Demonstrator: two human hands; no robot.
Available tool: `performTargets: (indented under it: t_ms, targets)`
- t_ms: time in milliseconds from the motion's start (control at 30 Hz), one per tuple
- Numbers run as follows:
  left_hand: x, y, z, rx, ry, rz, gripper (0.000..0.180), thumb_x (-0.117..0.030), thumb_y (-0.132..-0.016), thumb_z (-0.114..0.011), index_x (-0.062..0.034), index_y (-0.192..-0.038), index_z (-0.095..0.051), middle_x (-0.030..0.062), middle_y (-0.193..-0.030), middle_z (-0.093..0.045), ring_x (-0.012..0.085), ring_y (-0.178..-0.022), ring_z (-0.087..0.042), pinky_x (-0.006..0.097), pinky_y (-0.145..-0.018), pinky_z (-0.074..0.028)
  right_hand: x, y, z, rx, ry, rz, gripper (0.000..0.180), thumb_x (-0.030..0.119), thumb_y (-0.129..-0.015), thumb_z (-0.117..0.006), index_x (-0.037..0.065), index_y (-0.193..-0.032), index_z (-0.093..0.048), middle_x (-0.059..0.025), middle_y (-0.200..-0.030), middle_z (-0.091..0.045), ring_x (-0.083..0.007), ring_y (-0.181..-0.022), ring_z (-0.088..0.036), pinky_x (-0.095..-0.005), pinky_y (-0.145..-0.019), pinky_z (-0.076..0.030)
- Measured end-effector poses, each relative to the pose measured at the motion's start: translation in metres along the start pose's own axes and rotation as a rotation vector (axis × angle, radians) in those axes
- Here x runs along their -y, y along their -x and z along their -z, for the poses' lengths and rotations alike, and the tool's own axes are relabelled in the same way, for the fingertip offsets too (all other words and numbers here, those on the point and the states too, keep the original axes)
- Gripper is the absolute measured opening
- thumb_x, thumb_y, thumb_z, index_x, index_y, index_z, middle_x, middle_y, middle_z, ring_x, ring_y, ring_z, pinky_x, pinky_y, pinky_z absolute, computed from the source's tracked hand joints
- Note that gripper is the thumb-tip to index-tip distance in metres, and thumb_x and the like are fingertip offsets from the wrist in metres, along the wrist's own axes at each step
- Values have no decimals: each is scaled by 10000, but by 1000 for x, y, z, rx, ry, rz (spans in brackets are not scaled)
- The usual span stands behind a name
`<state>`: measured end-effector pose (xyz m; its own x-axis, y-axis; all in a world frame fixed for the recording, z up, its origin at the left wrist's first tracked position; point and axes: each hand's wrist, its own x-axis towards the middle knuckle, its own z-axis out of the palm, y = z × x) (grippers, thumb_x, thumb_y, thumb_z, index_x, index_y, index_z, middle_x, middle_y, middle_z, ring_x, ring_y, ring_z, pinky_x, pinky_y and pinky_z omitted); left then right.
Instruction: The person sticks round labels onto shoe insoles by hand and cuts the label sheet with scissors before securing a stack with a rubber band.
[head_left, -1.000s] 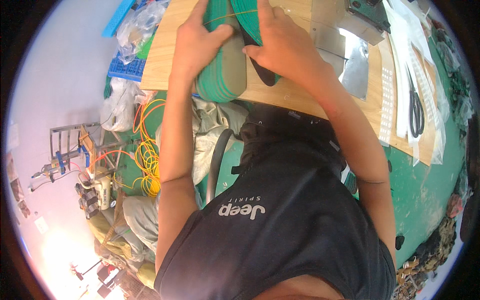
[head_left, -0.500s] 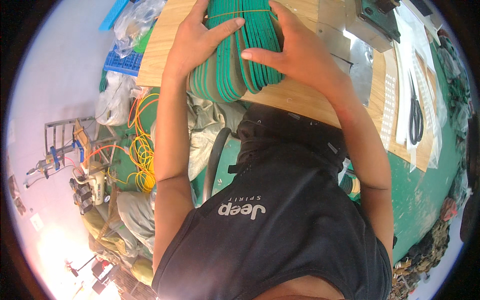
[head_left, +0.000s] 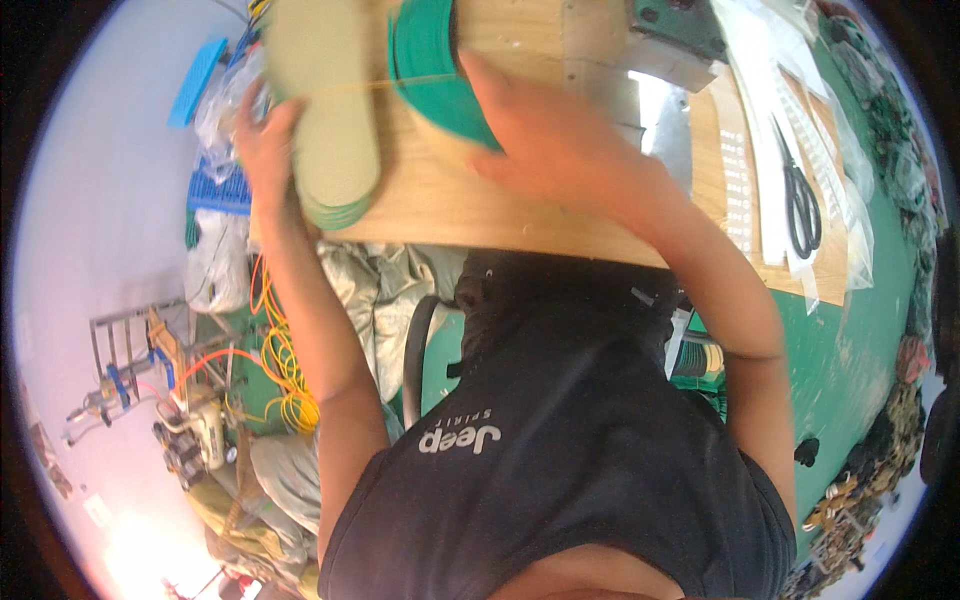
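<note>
A stack of insoles (head_left: 335, 130) lies on the table with a beige face up and green edges showing at its near end. My left hand (head_left: 262, 150) is at its left side, fingers apart and slightly blurred. A second stack of green insoles (head_left: 435, 75) stands tilted to the right, its layers fanned at the edge. My right hand (head_left: 540, 140) grips its right side, thumb near the lower end; motion smears the fingers. A thin yellowish rubber band (head_left: 415, 79) stretches across between the two stacks. Whether a finger hooks it, I cannot tell.
The wooden table (head_left: 450, 215) carries a metal machine block (head_left: 675, 40) at the far right. Black-handled scissors (head_left: 802, 210) lie on white strips at the right. A blue crate (head_left: 220, 190) and clear plastic bags stand left; yellow hoses (head_left: 290, 370) coil on the floor.
The single banded bundle between both hands has come apart into two stacks. My left hand has moved left; the left stack now shows its beige face. My right hand stays with the green stack.
</note>
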<state>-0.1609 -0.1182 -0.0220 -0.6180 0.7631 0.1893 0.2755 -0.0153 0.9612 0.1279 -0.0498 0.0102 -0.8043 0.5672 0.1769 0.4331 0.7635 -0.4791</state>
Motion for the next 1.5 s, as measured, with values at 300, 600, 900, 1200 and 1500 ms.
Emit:
performTargets:
  t_ms: [300,600,900,1200,1500]
  targets:
    - [22,-46,-8,-358,389,-73,723,-54,-778,-623,68,-1357,-207,230,-1144,-519,265,-966,-584,354,-773,-515,8,88,71,189,-179,47,570,125,-717,-665,-4,-1225,-441,-195,-990,-578,-386,-902,-563,-432,-754,-464]
    - [-77,-36,-71,157,-768,-671,689,-295,-757,-720,-60,-1328,-415,185,-1311,-447,339,-1186,-459,434,-975,-399,-25,85,71,-5,138,90,583,87,-667,-654,-4,-1211,-463,-166,-1007,-556,-353,-904,-551,-411,-762,-458]
    - [-111,91,-109,1134,-783,-678,874,-192,-505,-763,-95,-1313,-445,155,-1371,-393,353,-1256,-377,440,-1044,-311,-15,112,34,-40,210,15,662,160,-645,-730,-6,-1231,-472,-142,-1094,-525,-309,-982,-531,-388,-812,-452]
    - [-97,105,-88,517,-564,-1056,632,-74,-550,-684,-33,-1164,-539,198,-1267,-506,395,-1178,-480,458,-987,-388,-41,76,83,260,-706,-389,546,423,-841,-636,23,-1199,-543,-135,-1059,-619,-184,-943,-588,-305,-825,-465]
    - [-136,83,-76,791,-681,-967,861,-274,-514,-817,-104,-1285,-474,194,-1382,-380,377,-1309,-319,507,-1059,-249,-16,73,78,265,-11,220,583,256,-740,-708,16,-1219,-478,-176,-902,-623,-366,-810,-609,-409,-694,-480]
